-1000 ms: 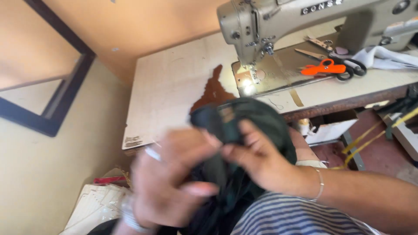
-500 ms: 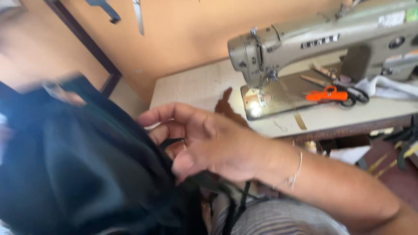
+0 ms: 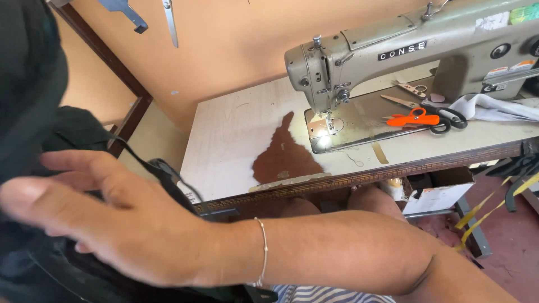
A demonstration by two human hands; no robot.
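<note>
Black cloth garment (image 3: pixel 39 129) fills the left, dark all over with no pattern showing. Thin silver bracelet (image 3: pixel 263 252) on the wrist. Olive-grey metal sewing machine (image 3: pixel 404 50) sits on a cream worktop (image 3: pixel 236 129) with a worn reddish-brown patch (image 3: pixel 283 157). Bright orange-handled scissors (image 3: pixel 412 118), black-handled scissors (image 3: pixel 446 119) beside them, white folded fabric (image 3: pixel 494 108). Orange painted wall (image 3: pixel 236 39) behind. Blue-and-white striped cloth (image 3: pixel 325 294) below.

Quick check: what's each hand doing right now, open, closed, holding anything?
Right hand: open, fingers spread flat against the dark fabric, not gripping.
Left hand: not in view.
</note>
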